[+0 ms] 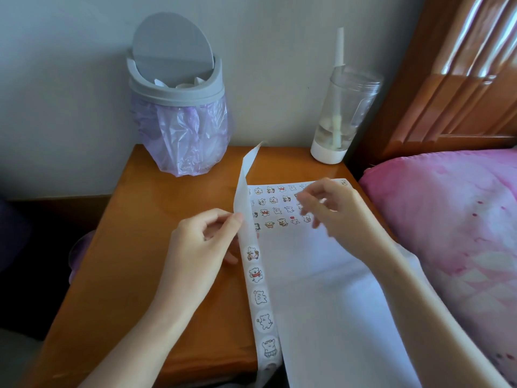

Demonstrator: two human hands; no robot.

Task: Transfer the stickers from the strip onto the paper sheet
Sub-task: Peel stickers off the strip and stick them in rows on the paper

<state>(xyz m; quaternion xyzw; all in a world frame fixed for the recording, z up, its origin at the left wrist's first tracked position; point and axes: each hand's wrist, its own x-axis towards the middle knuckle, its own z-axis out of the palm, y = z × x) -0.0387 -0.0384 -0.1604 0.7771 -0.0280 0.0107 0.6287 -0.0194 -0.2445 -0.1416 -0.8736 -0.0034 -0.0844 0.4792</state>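
While the left hand (201, 247) pinches the sticker strip (242, 219) between thumb and forefinger, just above the first sticker left on it, the right hand (330, 217) hovers over the sticker rows (275, 211) in the upper part of the paper sheet (321, 289). The right hand is blurred, so I cannot tell if its fingers hold a sticker or nothing; possibly one is on a fingertip. The two hands are apart, with the strip between them.

The strip runs from the bottom centre of the frame up toward the middle. Its upper part is bare backing that stands in the air, and at least five bear stickers (253, 253) show on the lower part. The sheet lies on the wooden bedside table (134, 247), centre right, with four rows of stickers at its far end; the right hand hides the right end of these rows.

I judge the step in hand as placing one sticker in the fourth row. The next move calls for a free right hand at the strip. It should lift the edge of the top bear sticker with a nail while the left holds the backing tight, then set it beside the last one in the row.
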